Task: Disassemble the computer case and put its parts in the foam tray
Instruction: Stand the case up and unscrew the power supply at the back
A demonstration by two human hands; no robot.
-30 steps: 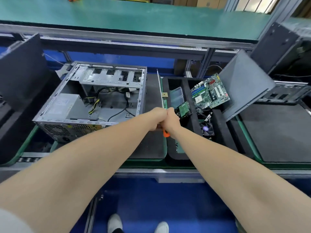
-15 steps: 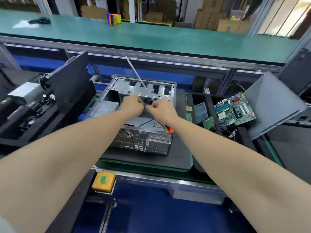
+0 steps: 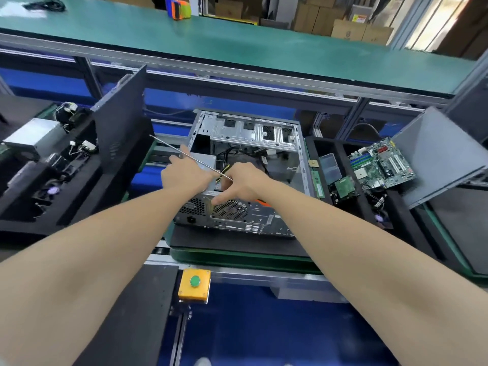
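Right hand [image 3: 244, 182] sits at the middle of the frame over the near edge of the open computer case [image 3: 253, 143]. It is curled round the orange handle of a screwdriver [image 3: 184, 154], with the forefinger stretched down onto the case's rear grille. The thin metal shaft runs up and to the left, across the back of the left hand [image 3: 186, 175], and its tip ends beyond the case's left wall. The left hand lies just beside the right, over the case's near left corner. Whether it grips the shaft or only lies under it cannot be told.

The case lies on its side with the open face up, and loose cables show inside it. It rests on a black mat [image 3: 237, 244] on a green-edged pallet.

Just right of the case is the foam tray [image 3: 311, 149], which holds a clear plastic box [image 3: 328, 165], a small green board [image 3: 343, 186] and a motherboard [image 3: 380, 165]. A grey side panel [image 3: 435, 157] leans at the tray's right end. At the left of the frame a second foam tray [image 3: 79, 207] holds a power supply [image 3: 34, 136] beside a dark upright panel [image 3: 121, 114].

Across the top runs a long green tabletop [image 3: 237, 46] with a roll of tape [image 3: 179, 7] on it, and cardboard boxes [image 3: 346, 26] are stacked behind. Near the bottom, a yellow box with a green button [image 3: 195, 282] is fixed to the rail, above a blue floor [image 3: 264, 328].
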